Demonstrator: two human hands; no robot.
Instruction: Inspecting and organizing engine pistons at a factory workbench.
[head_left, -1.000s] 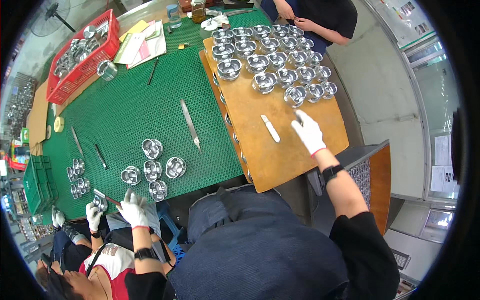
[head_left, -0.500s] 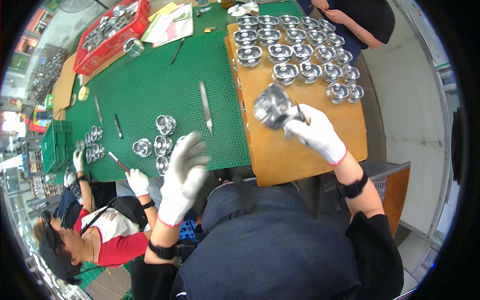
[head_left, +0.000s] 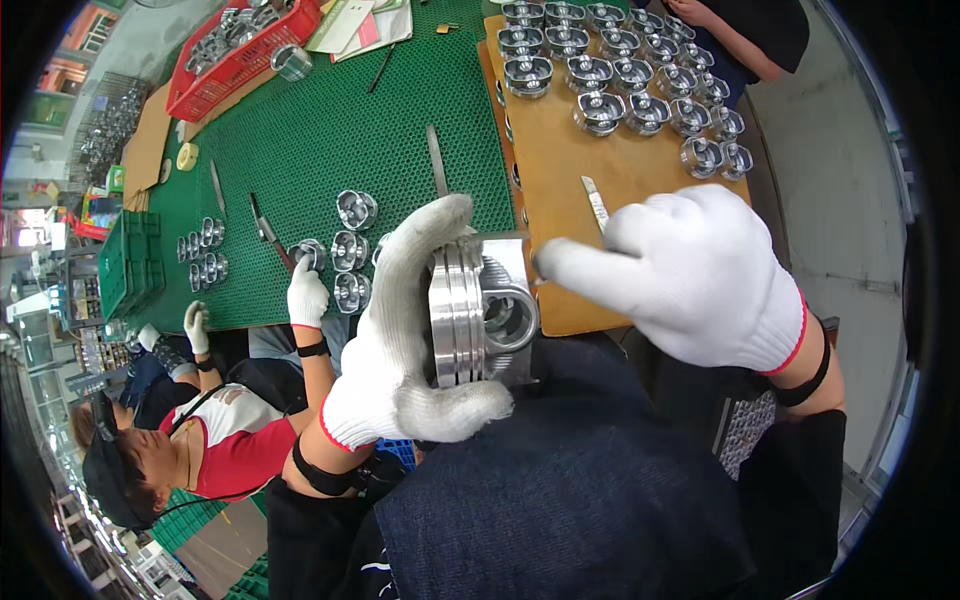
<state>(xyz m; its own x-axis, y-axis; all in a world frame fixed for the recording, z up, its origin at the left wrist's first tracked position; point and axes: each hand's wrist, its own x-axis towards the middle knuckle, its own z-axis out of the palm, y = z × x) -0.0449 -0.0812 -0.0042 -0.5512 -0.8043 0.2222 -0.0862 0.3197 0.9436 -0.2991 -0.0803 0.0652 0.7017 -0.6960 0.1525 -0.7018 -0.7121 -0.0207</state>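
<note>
My left hand [head_left: 405, 330] is wrapped around a metal piston [head_left: 480, 310], fingers curled over its ringed crown and thumb under it, holding it close up in front of my chest with its hollow skirt turned toward my right. My right hand [head_left: 700, 275] sits just beside the piston, its grip loosely closed with the forefinger stretched out so the tip reaches the open side of the skirt; I cannot tell whether it actually touches the metal. Both hands wear white knit gloves with red cuffs. Below and beyond them lies the counter, covered by a green mat [head_left: 320, 140] on the left and a brown board [head_left: 560, 200] on the right. On the board, just past my right hand, lies a slim metal file [head_left: 595, 203]. On the mat nearby stands a small cluster of pistons [head_left: 350, 240], where a co-worker's gloved hand [head_left: 307, 295] rests at the near edge. Farther off, rows of pistons [head_left: 620, 75] fill the board's far end, and a red crate [head_left: 240, 50] of metal parts stands at the mat's far left corner.
</note>
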